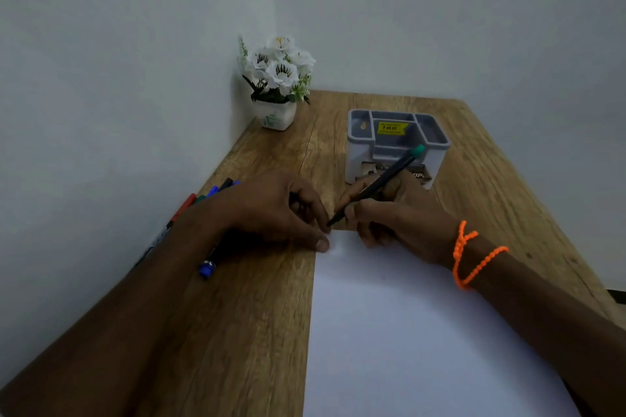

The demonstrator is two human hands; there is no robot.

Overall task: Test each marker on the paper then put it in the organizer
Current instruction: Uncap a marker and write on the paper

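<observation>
Right hand (399,213) grips black marker (379,184) (green end cap) w/ tip near paper (423,332).

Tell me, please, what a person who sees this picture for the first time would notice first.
First, the two hands meeting at the paper's far corner: the right hand holds a green-capped marker with its tip near the paper, and the left hand touches the corner. Next, the orange beaded bracelet on the right wrist. Behind stands the grey organizer, and white flowers fill the table's corner.

Home/office desk nook: wood desk (264,315), flower pot (275,113), desk organizer (359,152)
</observation>
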